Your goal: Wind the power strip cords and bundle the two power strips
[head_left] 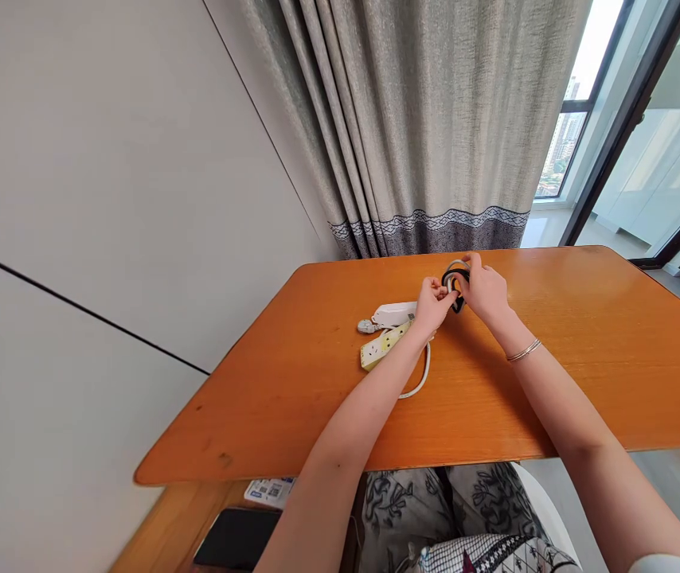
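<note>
The left hand and the right hand both pinch the small coiled black and grey cable, held between them just above the orange wooden surface. It looks light, soft and springy; gripping across all loops should keep it together. A cream plastic power strip lies beside the left wrist.

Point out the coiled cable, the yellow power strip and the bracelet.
coiled cable [453, 276], head view, top of black loop.
yellow power strip [381, 348], head view, socket face.
bracelet [524, 350], head view, band's middle.
</note>
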A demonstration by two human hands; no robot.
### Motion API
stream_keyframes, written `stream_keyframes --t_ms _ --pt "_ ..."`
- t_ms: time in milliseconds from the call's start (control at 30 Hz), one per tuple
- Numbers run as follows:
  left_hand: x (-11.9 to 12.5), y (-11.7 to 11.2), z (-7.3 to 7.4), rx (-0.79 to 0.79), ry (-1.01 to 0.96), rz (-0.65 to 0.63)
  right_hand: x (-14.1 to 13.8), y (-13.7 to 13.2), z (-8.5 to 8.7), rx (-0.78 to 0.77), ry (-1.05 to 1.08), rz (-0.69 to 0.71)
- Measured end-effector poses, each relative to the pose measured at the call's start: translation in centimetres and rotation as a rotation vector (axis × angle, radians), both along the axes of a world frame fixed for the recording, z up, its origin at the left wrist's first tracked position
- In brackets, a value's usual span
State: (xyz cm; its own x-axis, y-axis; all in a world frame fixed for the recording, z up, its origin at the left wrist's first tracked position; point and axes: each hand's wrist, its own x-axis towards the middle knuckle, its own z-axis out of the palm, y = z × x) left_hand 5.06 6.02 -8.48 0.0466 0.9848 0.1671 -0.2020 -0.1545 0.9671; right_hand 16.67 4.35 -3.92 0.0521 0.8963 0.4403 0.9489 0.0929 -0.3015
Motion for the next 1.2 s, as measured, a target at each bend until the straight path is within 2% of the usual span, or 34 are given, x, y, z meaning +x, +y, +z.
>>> stream_keyframes --t_ms 133,333,500,600,733,833,967,1033,1100,1200 --pt "0.0 0.1 -0.2 0.033 0.022 -0.01 0.7 0.6 -0.6 -0.006 0.123 -0.012" --pt "0.2 -0.3 -0.2 0.091 0.061 -0.031 2.1 2.8 -1.9 0.12 0.62 0.083" --pt "0.0 -0.3 -0.1 0.056 0.045 -0.001 1.9 3.3 -1.8 0.014 1.127 0.253" --pt "-0.3 0.0 -0.1 0.031 0.033 -0.001 2.0 3.0 -1.3 -0.071 1.315 0.352" --pt "-0.6 0.5 -0.2 0.088 0.103 -0.025 2.5 2.8 -0.9 -0.193 1.403 0.44" --pt "-1.1 0.5 0.0 0.212 0.231 -0.031 2.8 2.9 -0.8 -0.258 1.45 0.453" --pt "-2.0 -0.4 1.0 0.511 0.444 -0.208 3.2 2.8 -0.7 -0.331 1.551 0.498" --pt "-2.2 -0.9 1.5 0.587 0.533 -0.303 3.4 2.7 -0.5 -0.362 1.575 0.529" --pt "-2.1 -1.1 1.6 0.57 0.569 -0.345 3.6 2.5 -0.2 -0.386 1.568 0.57" --pt "-1.7 -0.8 1.2 0.371 0.479 -0.299 3.6 2.1 0.3 -0.403 1.538 0.637"
